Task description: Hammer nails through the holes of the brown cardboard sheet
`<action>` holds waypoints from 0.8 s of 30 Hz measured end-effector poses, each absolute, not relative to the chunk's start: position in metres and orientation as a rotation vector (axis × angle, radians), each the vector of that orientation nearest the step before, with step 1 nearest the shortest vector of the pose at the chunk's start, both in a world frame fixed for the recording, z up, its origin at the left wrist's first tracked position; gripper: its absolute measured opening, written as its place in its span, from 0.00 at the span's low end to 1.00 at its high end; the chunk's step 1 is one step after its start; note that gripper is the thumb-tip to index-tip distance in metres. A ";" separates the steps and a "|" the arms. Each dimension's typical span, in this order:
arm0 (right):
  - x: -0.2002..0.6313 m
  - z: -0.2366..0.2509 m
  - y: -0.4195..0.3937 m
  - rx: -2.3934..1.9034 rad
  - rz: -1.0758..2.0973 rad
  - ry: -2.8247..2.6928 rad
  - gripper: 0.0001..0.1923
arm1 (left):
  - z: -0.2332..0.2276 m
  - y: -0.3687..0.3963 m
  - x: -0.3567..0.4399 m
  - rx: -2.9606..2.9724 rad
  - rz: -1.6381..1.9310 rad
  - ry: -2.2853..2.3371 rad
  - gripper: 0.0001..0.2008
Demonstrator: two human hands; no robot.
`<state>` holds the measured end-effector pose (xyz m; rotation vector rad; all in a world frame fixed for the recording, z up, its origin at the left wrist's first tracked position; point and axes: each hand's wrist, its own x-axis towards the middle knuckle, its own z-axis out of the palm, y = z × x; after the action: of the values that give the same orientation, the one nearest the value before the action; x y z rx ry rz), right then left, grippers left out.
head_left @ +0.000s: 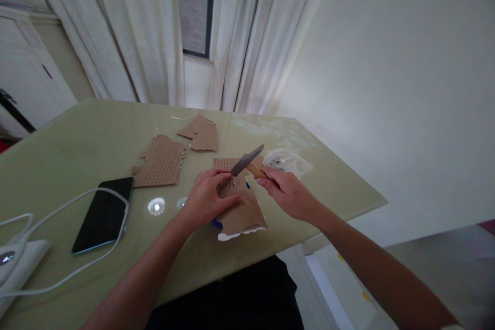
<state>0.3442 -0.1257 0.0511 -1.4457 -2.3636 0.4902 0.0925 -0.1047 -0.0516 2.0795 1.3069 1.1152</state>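
My left hand [207, 197] presses down on a brown cardboard piece [242, 211] with rows of small holes, lying near the table's front edge. My right hand [288, 193] grips the wooden handle of a knife [247, 161]; its grey blade points up and left above the cardboard, close to my left fingers. Something blue shows under the cardboard's left edge.
A perforated cardboard sheet [162, 162] and torn cardboard scraps [201, 133] lie farther back on the green table [77, 139]. A black phone [103, 214] with a white cable [58, 211] lies at the left. A clear plastic bag [288, 161] sits behind my right hand.
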 end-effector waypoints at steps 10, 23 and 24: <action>0.341 0.041 -0.122 -1.477 0.492 -2.349 0.16 | -0.053 -0.107 0.090 2.127 1.061 1.339 0.27; 0.348 0.015 -0.067 -1.043 0.533 -1.476 0.22 | -0.061 -0.091 0.062 1.803 1.335 1.642 0.20; 0.345 0.010 -0.055 -0.999 0.512 -1.402 0.22 | -0.066 -0.086 0.056 1.791 1.308 1.747 0.19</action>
<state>0.3445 -0.0548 0.0102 -0.9992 -1.4021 0.5121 0.0564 -0.0865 -0.0656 1.7913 1.7466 1.3082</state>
